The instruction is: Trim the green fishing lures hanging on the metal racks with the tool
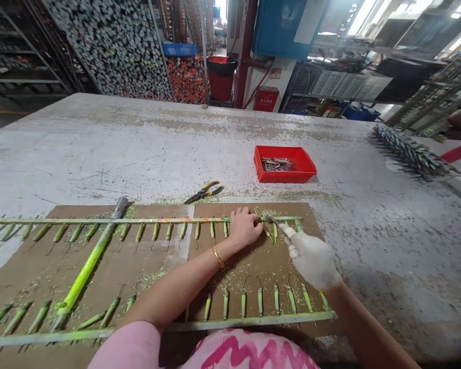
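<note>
A long green-stained rack (94, 256) lies flat, its two long bars lined with hanging hooks and yellow-green coated pieces (260, 300). On the upper bar (169, 220), toward its right end, my bare left hand (246, 226) rests with curled fingers gripping the bar; the fingertips are partly hidden. My right hand (315, 260), in a white glove, is closed round a slim metal tool (279, 223). The tool's dark tip meets the bar just right of my left hand; most of its handle is hidden. Two green pieces (275, 236) hang just below that tip.
Brown cardboard (253, 264), littered with green flakes, lies under the rack. Beyond it are yellow-handled pliers (205, 192) and a red tray (286, 177) holding small metal parts. A bristly rack of dark pieces (411, 151) lies at the table's right. Shelves stand behind.
</note>
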The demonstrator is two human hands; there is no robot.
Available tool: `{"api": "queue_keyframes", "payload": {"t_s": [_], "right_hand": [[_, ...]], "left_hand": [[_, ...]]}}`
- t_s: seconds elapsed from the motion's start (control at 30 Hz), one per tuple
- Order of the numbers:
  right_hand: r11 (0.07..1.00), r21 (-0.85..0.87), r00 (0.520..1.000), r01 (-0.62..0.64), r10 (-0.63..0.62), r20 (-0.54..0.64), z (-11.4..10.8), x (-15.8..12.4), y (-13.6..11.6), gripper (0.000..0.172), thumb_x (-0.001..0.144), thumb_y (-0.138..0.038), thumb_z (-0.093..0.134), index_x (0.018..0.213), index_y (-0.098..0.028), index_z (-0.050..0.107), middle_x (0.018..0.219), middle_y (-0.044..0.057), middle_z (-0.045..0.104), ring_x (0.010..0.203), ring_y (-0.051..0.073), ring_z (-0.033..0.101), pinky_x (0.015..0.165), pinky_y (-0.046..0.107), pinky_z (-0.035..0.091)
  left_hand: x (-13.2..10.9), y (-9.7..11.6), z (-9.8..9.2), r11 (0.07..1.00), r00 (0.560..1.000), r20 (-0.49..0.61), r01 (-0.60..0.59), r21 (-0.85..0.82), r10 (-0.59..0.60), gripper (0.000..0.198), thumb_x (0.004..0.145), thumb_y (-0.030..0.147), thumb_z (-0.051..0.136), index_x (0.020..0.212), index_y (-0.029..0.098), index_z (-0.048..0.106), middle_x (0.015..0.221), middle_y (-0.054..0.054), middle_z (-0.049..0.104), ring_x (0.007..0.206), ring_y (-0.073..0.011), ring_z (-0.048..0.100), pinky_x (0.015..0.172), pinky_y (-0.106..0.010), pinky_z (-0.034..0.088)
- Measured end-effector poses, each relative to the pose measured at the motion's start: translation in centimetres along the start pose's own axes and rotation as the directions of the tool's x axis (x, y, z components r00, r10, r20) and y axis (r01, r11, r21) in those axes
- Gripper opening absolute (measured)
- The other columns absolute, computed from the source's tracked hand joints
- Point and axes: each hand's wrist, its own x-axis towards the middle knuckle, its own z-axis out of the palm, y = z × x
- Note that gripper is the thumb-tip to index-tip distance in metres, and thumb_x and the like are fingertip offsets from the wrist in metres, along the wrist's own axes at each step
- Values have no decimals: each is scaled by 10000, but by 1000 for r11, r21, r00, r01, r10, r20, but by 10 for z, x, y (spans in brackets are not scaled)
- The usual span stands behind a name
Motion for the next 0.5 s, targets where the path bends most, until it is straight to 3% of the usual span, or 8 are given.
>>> {"api": "queue_keyframes", "payload": {"t_s": [0.13, 0.33, 0.5], "right_hand": [[996, 68, 980, -53, 64, -186, -1, -2, 1, 440, 942, -234, 530, 1372, -230, 625, 760, 29, 708, 666, 167, 611, 651, 294, 374], [1000, -30, 1000, 3, -4, -21, 3, 1, -1, 506, 905, -177, 540, 1389, -304, 611, 731, -11, 690, 616, 160, 584, 586, 310, 292], [998, 11, 976, -61, 62, -208, -1, 1, -1, 440, 949, -234, 523, 1376, -243, 630, 747, 18, 690, 669, 173, 590, 644, 315, 332]], "left_hand": [[0, 0, 0, 1000, 1000, -21, -2, 14, 3, 214, 882, 355, 581, 783, 229, 722, 932, -73, 618, 998, -254, 528, 862, -403, 384], [1, -1, 1, 1000, 1000, -22, -2, 20, 3, 220, 885, 368, 583, 785, 230, 721, 949, -65, 618, 986, -245, 529, 870, -400, 389], [1, -2, 2, 999, 999, -37, -3, 33, 4, 214, 886, 370, 591, 788, 226, 716, 972, -63, 619, 995, -243, 522, 878, -403, 386]]}}
